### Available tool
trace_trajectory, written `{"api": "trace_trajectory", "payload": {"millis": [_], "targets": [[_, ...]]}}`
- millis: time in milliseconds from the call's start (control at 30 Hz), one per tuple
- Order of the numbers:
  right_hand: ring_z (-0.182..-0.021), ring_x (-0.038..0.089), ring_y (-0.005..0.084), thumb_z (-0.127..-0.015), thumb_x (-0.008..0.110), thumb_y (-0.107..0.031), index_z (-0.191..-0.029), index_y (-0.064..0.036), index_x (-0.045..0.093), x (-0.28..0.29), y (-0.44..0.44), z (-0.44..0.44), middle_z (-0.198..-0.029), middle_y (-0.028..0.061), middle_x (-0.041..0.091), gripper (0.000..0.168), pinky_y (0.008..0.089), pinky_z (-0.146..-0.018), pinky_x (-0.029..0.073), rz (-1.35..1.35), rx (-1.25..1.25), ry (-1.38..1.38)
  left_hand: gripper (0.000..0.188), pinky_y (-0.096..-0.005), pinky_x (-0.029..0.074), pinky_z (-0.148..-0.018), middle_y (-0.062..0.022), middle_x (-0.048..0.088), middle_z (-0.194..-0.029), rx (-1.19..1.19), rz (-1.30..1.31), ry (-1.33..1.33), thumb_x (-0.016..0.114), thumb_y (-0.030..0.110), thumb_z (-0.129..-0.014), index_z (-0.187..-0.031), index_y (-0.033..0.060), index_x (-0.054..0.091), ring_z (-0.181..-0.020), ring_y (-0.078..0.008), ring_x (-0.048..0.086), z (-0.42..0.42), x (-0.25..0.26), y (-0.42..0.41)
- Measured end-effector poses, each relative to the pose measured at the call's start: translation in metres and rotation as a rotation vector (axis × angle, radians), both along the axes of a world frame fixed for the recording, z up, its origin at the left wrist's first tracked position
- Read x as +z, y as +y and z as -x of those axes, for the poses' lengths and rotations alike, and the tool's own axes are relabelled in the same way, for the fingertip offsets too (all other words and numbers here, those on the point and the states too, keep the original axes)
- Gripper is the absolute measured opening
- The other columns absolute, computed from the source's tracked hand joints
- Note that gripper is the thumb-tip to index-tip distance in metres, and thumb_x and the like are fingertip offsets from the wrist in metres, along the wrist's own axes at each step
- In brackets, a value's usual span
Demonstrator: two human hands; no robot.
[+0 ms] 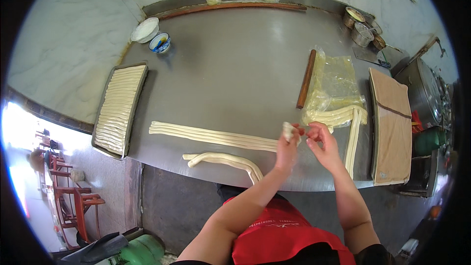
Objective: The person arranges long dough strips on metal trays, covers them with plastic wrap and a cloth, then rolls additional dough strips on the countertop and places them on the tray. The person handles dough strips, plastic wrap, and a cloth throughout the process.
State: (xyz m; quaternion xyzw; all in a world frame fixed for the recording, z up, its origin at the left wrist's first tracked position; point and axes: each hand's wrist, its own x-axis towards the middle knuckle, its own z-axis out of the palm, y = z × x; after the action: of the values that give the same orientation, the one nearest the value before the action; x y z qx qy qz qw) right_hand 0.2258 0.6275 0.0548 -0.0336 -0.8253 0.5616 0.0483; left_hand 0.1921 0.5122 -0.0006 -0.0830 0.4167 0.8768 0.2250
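My left hand (286, 154) is raised over the right part of the steel table, with a small piece of pale dough (288, 130) in its fingers. Close by on the right is my right hand (324, 151), its fingers curved and apart, with nothing visible in them. Long dough strips (213, 134) lie side by side, running leftward from beneath my left hand. Nearer the front edge, a bent bundle of dough strips (224, 158) curves toward my left forearm. More dough (338, 115) lies by my right hand on oily plastic film (338, 71), with straight dough strips (353, 143) extending toward me.
A metal tray (128, 140) of dough strips is at the left. A short wooden rolling pin (306, 79) lies beside the film, and a cloth-covered tray (392, 143) sits at the right edge. Bowls (160, 43) and metal containers (362, 35) occupy the back corners.
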Motion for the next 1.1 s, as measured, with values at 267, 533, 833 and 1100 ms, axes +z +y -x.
{"api": "trace_trajectory", "payload": {"millis": [267, 533, 833, 1100], "targets": [[-0.106, 0.047, 0.0283, -0.061, 0.075, -0.023, -0.124, -0.009, 0.041, -0.084, -0.073, 0.026, -0.111, 0.0097, 0.053, 0.073, 0.0403, -0.094, 0.032, -0.436, 0.168, -0.042, 0.023, -0.0347, 0.044, -0.086, -0.0140, 0.056, -0.102, 0.312, -0.097, -0.080, 0.043, 0.015, -0.093, -0.111, 0.0015, 0.046, -0.100, -0.0244, 0.054, 0.054, 0.050, -0.139], [-0.104, 0.046, 0.0269, -0.061, 0.073, -0.024, -0.104, -0.010, 0.054, -0.092, -0.158, 0.071, -0.108, 0.0076, 0.053, 0.049, 0.0374, -0.092, 0.032, -0.501, 0.192, 0.010, 0.025, -0.0393, 0.041, -0.093, -0.0184, 0.051, -0.110, 0.448, -0.044, -0.074, 0.039, 0.016, -0.094, -0.115, 0.0016, 0.042, -0.106, -0.0294, 0.050, 0.115, 0.018, -0.303], [-0.101, 0.047, 0.0286, -0.061, 0.071, -0.022, -0.095, -0.011, 0.057, -0.089, -0.216, 0.094, -0.104, 0.0077, 0.054, 0.038, 0.0378, -0.089, 0.034, -0.536, 0.158, -0.025, 0.031, -0.0398, 0.040, -0.094, -0.0182, 0.043, -0.123, 0.410, -0.036, -0.151, 0.038, 0.014, -0.094, -0.124, 0.0072, 0.037, -0.112, -0.0304, 0.046, 0.151, -0.023, -0.388], [-0.099, 0.047, 0.0279, -0.060, 0.070, -0.019, -0.093, -0.010, 0.057, -0.092, -0.222, 0.095, -0.101, 0.0077, 0.054, 0.036, 0.0383, -0.088, 0.034, -0.532, 0.093, -0.032, 0.037, -0.0411, 0.039, -0.095, -0.0189, 0.043, -0.123, 0.381, -0.030, -0.138, 0.043, 0.008, -0.091, -0.127, 0.0092, 0.033, -0.112, -0.0306, 0.045, 0.160, -0.032, -0.411]]}}
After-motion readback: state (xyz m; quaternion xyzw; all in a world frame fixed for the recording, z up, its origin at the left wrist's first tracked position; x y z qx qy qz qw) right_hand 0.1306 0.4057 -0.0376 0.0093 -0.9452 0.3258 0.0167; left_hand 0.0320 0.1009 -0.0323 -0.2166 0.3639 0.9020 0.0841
